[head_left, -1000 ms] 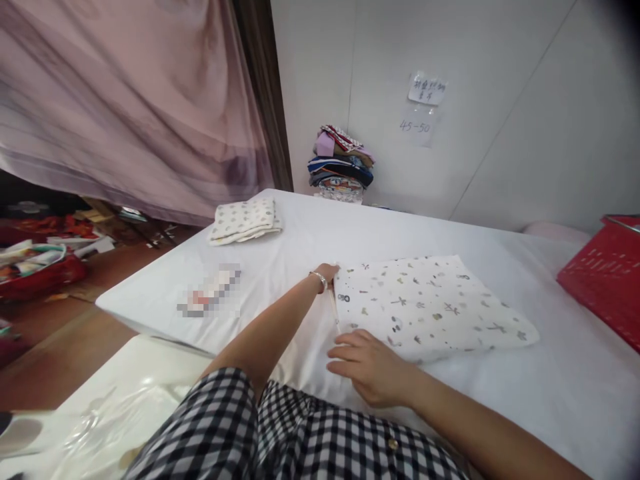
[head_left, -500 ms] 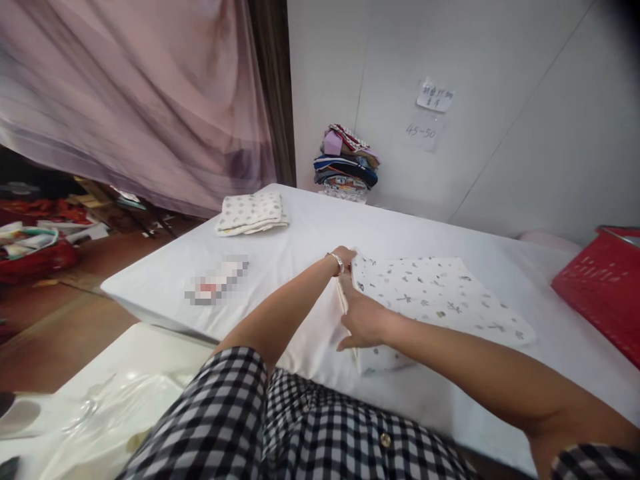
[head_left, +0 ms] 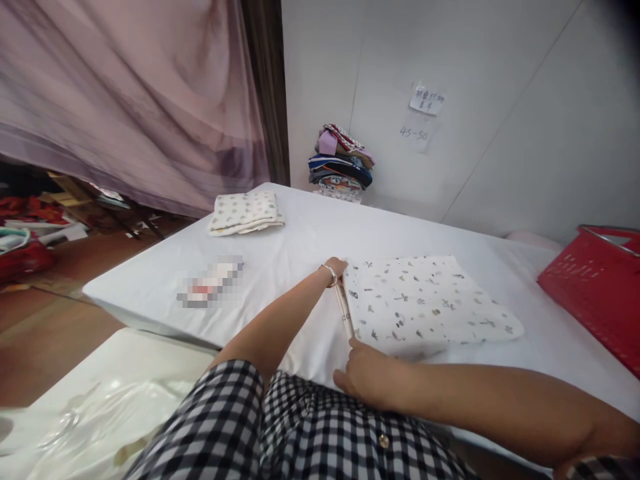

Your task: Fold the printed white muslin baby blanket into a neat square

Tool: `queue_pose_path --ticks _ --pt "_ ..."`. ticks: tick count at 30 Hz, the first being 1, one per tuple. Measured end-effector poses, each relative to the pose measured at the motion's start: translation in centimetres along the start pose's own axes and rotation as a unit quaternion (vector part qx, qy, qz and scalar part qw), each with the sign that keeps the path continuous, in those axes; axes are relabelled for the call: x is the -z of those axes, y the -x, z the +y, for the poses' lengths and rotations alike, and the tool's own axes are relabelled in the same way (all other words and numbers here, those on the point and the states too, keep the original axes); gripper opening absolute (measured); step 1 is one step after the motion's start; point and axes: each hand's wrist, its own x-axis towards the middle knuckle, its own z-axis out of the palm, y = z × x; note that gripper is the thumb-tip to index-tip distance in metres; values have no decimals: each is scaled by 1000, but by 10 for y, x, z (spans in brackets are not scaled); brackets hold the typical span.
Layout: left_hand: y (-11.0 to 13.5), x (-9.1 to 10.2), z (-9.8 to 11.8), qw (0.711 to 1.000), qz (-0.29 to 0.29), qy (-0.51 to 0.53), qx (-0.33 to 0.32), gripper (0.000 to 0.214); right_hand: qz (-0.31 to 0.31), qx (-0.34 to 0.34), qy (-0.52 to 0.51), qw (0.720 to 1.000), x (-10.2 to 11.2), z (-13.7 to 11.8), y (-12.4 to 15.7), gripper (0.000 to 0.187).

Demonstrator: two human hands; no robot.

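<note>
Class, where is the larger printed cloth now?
In the head view, the larger printed cloth lies right of centre on the white table, between the left hand and the red basket.

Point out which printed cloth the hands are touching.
The larger cloth: left hand and right hand touch its left edge. The smaller folded cloth lies untouched, farther left.

Black and white gingham [head_left: 325, 433] accompanies a silvery bracelet [head_left: 331, 275].

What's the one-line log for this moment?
left hand: at far-left corner of printed cloth | right hand: at near-left corner | red basket: at right
</note>
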Motion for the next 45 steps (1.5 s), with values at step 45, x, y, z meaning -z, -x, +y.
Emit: queue_pose_path --ticks 45 --pt "8 20 -30 956 130 -245 -91 23 342 -186 -217 895 -42 29 24 40"
